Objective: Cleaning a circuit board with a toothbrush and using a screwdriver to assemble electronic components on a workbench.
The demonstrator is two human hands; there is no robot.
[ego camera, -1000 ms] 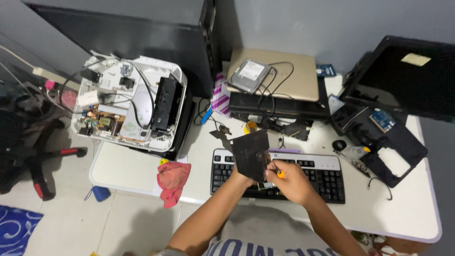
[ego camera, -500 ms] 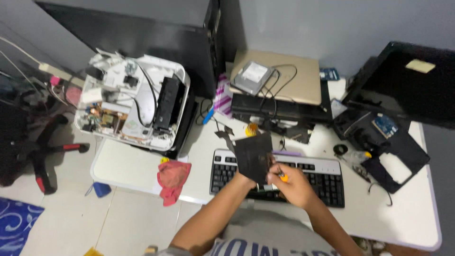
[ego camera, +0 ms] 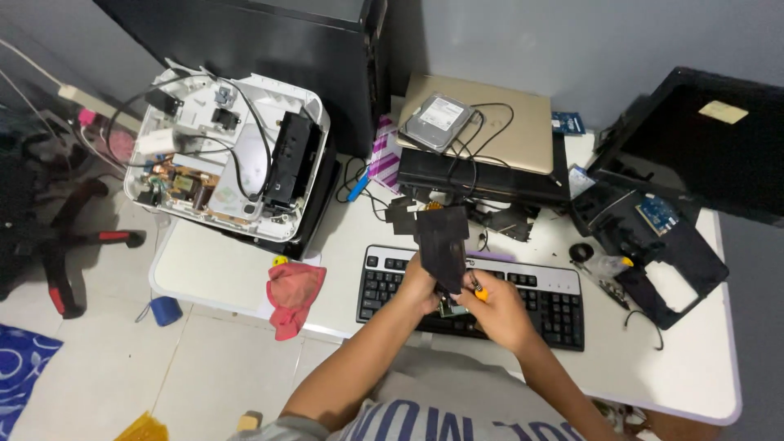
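Observation:
My left hand (ego camera: 421, 286) grips a flat black plastic-and-board part (ego camera: 442, 239) and holds it upright above a black and silver keyboard (ego camera: 539, 298). A small green circuit board shows at the part's lower edge. My right hand (ego camera: 496, 312) holds a small screwdriver with an orange handle (ego camera: 481, 295), its tip against the bottom of the black part. Both hands meet over the middle of the keyboard.
An opened white printer (ego camera: 229, 167) with exposed boards sits at the table's left. A hard drive (ego camera: 439, 122) lies on a gold laptop (ego camera: 523, 131) at the back. A dismantled black laptop (ego camera: 653, 237) lies right; a red cloth (ego camera: 291, 296) hangs off the front edge.
The black part has tilted slightly more upright in my left hand, and my right hand has stayed at its lower edge with the screwdriver. The view has shifted a little.

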